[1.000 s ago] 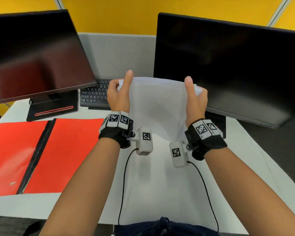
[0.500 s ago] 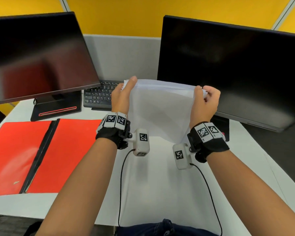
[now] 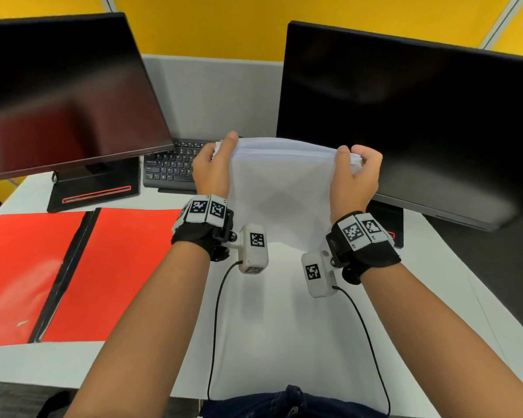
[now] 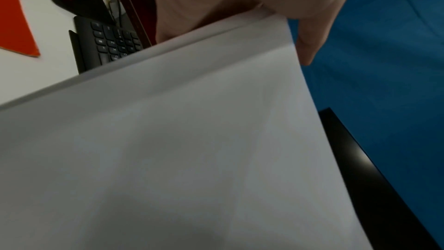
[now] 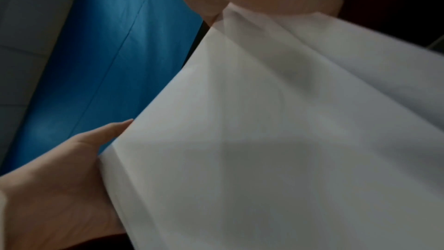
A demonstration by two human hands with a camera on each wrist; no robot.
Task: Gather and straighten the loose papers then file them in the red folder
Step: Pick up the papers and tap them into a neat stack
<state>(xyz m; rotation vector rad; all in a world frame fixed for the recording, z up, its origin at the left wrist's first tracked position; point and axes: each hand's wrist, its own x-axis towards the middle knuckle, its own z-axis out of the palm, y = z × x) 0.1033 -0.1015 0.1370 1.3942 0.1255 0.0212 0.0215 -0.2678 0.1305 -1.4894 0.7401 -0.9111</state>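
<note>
Papers (image 3: 280, 188) pinched upright by left hand (image 3: 212, 171) and right hand (image 3: 355, 179); loosen grip, tap edges flush on counter (image 3: 278, 327).

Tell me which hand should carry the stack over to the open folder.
Left, probably. The open red folder lies on the desk to the left, next to the left hand. Both hands grip the paper stack upright; the right hand would have to reach across the body.

An office cubicle is showing here: two dark monitors (image 3: 70, 95) (image 3: 411, 116) are standing on a white desk (image 3: 284, 342), a black keyboard (image 3: 169, 167) is lying between them, and grey-and-yellow partition panels (image 3: 212, 95) are rising behind.
</note>
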